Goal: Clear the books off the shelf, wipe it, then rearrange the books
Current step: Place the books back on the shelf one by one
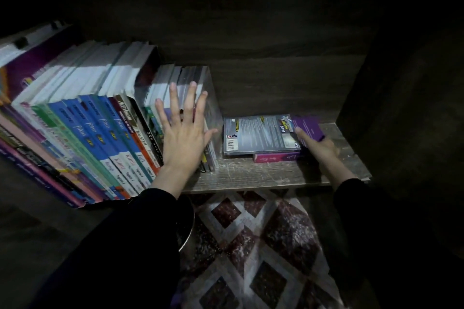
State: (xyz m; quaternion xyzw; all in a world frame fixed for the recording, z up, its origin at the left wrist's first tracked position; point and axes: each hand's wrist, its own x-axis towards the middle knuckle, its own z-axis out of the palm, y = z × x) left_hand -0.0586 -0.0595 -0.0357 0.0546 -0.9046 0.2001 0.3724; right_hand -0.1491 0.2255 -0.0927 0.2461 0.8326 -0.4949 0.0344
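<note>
Books on a scuffed wooden shelf (263, 175).
A packed row of upright books (100, 128) fills the left side, spines facing near, with blue ones mid-row and pink and purple ones leftmost. To the right a grey book (256, 135) lies flat, barcode side up, on a pink book (276, 157). A purple book (307, 125) is over its right end.

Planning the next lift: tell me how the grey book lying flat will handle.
The grey book looks a thin, glossy paperback, so probably light, slightly floppy and slippery. It lies on a pink book, which may slide along if dragged.
</note>
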